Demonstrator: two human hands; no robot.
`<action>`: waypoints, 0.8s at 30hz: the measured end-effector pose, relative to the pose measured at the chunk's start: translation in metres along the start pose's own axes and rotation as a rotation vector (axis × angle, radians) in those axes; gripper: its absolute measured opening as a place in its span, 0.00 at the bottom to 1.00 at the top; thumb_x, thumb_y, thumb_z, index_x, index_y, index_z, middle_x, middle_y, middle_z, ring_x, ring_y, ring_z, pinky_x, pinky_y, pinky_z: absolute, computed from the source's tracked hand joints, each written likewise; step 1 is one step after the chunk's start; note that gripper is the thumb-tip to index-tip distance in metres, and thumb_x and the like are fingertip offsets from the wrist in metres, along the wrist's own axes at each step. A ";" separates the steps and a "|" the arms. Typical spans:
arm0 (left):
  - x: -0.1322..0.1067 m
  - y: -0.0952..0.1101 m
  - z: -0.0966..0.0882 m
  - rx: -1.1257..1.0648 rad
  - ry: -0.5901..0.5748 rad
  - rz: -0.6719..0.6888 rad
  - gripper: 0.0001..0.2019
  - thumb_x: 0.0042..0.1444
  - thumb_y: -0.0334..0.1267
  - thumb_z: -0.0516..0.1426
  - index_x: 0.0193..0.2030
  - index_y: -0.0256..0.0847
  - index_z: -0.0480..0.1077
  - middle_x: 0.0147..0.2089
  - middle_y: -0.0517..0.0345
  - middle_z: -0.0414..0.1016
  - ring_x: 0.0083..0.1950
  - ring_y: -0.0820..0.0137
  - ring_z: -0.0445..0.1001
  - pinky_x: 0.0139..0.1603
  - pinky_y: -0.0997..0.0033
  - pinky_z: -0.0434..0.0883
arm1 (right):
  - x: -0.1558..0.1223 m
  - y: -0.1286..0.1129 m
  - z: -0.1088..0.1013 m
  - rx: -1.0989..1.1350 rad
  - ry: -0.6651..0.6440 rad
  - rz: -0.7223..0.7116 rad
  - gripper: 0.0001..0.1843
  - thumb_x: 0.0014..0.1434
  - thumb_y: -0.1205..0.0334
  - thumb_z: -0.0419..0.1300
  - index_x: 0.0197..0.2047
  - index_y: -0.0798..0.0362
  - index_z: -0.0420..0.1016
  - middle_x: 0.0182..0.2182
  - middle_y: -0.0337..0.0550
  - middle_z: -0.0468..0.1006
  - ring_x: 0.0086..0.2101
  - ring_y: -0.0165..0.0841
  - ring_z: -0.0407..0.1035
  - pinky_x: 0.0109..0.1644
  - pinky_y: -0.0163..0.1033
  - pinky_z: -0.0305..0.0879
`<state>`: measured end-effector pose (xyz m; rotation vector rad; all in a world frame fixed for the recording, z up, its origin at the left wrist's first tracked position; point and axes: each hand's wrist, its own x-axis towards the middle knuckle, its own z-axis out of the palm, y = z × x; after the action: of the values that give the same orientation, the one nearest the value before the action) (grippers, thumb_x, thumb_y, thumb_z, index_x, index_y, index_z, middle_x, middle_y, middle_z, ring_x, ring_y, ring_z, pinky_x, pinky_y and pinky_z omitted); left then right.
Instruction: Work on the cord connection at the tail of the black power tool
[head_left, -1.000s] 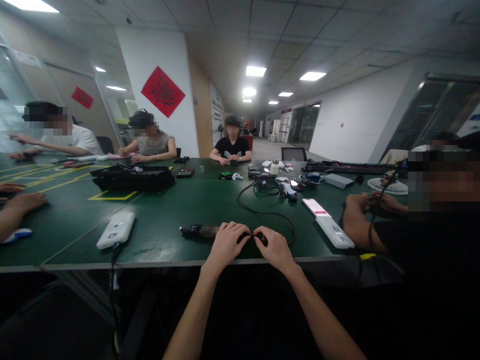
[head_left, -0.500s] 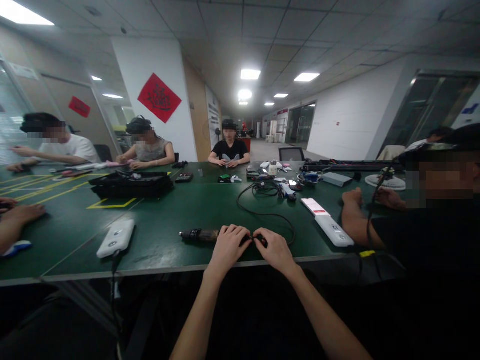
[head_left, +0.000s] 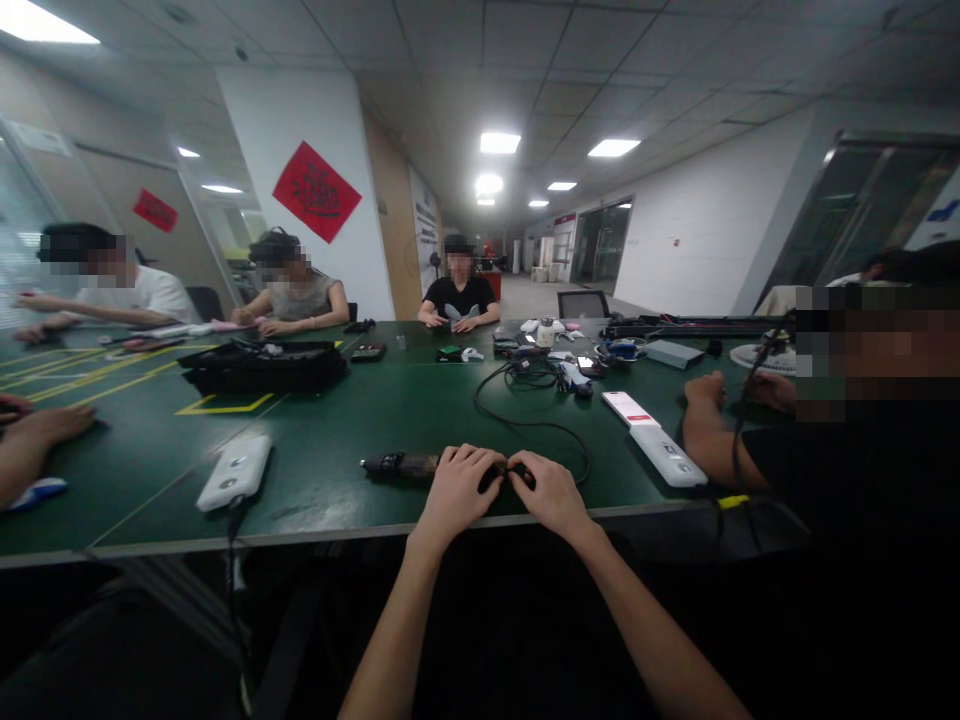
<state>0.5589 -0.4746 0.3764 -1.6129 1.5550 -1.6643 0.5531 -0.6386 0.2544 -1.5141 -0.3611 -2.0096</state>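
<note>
An electric screwdriver (head_left: 405, 465) lies on the green table, its tip pointing left. My left hand (head_left: 463, 488) is closed over the rear of its body, fingers curled around it. Close beside it, my right hand (head_left: 551, 495) pinches the black cable (head_left: 574, 432) at the tool's back end. Whether it holds a plug there cannot be made out, as the fingers hide the joint. From my right hand the cable loops away to a coil farther back on the table.
White devices lie at left (head_left: 234, 472) and right (head_left: 667, 455), the latter beside a phone (head_left: 628, 408). A black tray (head_left: 262, 368) stands at back left. Small electronics and wires clutter the far middle. A co-worker's arm (head_left: 709, 440) rests at right; several people sit around the table.
My hands stay at the screwdriver and cable, with hardly any movement. The person opposite has lowered the grey thing held before them, and their hands now lie apart.
</note>
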 end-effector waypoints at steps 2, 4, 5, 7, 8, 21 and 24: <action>0.000 -0.001 0.000 -0.004 -0.003 0.006 0.07 0.69 0.38 0.60 0.51 0.53 0.74 0.55 0.64 0.80 0.56 0.62 0.72 0.58 0.56 0.62 | 0.000 0.001 0.000 -0.002 0.001 0.001 0.08 0.68 0.63 0.58 0.47 0.44 0.77 0.44 0.39 0.83 0.38 0.35 0.75 0.43 0.37 0.66; 0.000 -0.001 0.001 -0.004 0.000 -0.003 0.05 0.69 0.39 0.60 0.49 0.51 0.74 0.53 0.63 0.81 0.55 0.62 0.72 0.58 0.55 0.62 | 0.000 0.001 0.000 -0.004 0.001 0.002 0.08 0.69 0.63 0.58 0.47 0.44 0.77 0.44 0.38 0.83 0.38 0.35 0.75 0.43 0.37 0.66; 0.001 -0.001 0.002 -0.004 0.002 -0.009 0.04 0.69 0.40 0.60 0.49 0.50 0.74 0.52 0.62 0.81 0.54 0.61 0.73 0.58 0.55 0.62 | -0.001 0.001 0.000 -0.005 0.002 0.003 0.08 0.69 0.63 0.58 0.47 0.44 0.77 0.44 0.39 0.83 0.38 0.35 0.75 0.43 0.37 0.66; 0.001 -0.001 0.002 -0.006 0.007 -0.017 0.06 0.69 0.41 0.61 0.50 0.49 0.74 0.51 0.60 0.81 0.54 0.60 0.73 0.58 0.54 0.62 | -0.001 0.001 0.000 -0.007 0.005 0.004 0.08 0.69 0.63 0.58 0.48 0.44 0.77 0.44 0.39 0.82 0.38 0.35 0.75 0.43 0.37 0.66; 0.001 -0.001 0.002 -0.009 0.007 -0.015 0.06 0.69 0.42 0.60 0.51 0.50 0.74 0.52 0.59 0.81 0.55 0.59 0.72 0.58 0.54 0.62 | -0.001 0.000 0.000 -0.007 0.006 0.004 0.09 0.68 0.63 0.58 0.48 0.44 0.77 0.44 0.39 0.82 0.38 0.35 0.75 0.43 0.38 0.66; 0.001 -0.002 0.001 -0.030 0.003 -0.001 0.06 0.69 0.38 0.59 0.50 0.52 0.75 0.55 0.63 0.80 0.57 0.63 0.72 0.58 0.57 0.62 | -0.001 0.002 0.002 -0.002 0.014 0.008 0.09 0.67 0.63 0.58 0.48 0.43 0.77 0.44 0.38 0.82 0.38 0.34 0.75 0.42 0.37 0.65; 0.001 -0.002 0.001 -0.024 0.007 -0.019 0.05 0.68 0.39 0.61 0.49 0.50 0.75 0.51 0.61 0.81 0.54 0.62 0.73 0.57 0.56 0.63 | -0.001 0.001 0.001 -0.001 0.016 0.009 0.08 0.67 0.63 0.58 0.47 0.43 0.77 0.43 0.38 0.83 0.38 0.35 0.75 0.42 0.37 0.65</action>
<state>0.5604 -0.4752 0.3782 -1.6409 1.5737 -1.6694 0.5550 -0.6386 0.2540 -1.4971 -0.3465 -2.0145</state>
